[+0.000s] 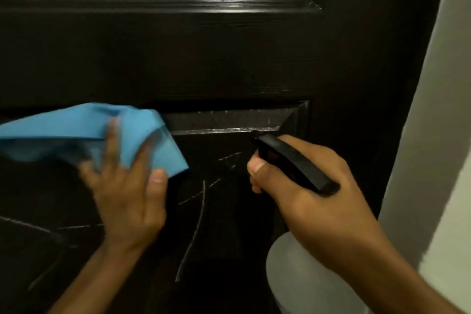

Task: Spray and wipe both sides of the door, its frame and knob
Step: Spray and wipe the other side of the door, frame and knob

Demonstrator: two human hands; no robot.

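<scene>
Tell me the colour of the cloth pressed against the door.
Light blue, plain, with no pattern. The cloth shows best in the head view, the only one.

The dark brown, almost black wooden panelled door point(204, 58) shows fine wood grain and pale, chalky scratch lines point(196, 224) between the two hands. Under the left hand point(127, 191) lies a plain sky-blue cloth point(76, 132). The right hand point(305, 186) wraps a spray bottle point(300, 275) with a black trigger head and translucent whitish body. Right of that hand runs a pale grey-white wall point(438, 135).
</scene>
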